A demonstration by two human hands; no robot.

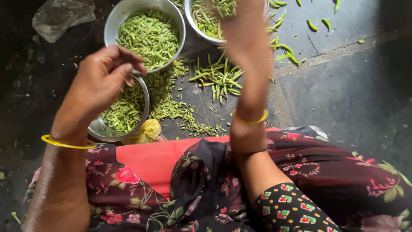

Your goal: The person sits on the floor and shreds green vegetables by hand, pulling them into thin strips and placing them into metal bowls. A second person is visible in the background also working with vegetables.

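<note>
My left hand (103,79) hovers over a small steel bowl (103,131) of chopped green beans (124,111), with its fingertips pinched together; whether it holds a piece I cannot tell. My right hand (244,30) reaches far forward over a steel bowl (193,21) of whole green beans at the top; it is blurred and its fingers are hard to make out. A larger steel bowl (112,19) full of chopped beans sits just beyond my left hand. Both wrists wear yellow bangles.
A loose pile of whole beans (219,77) and chopped scraps (171,107) lies on the dark stone floor. Scattered beans (317,23) lie at top right. A clear plastic bag (60,17) sits at top left, and a yellow bag (146,133) sits by the small bowl. My floral clothing and a red cloth (154,159) fill the bottom.
</note>
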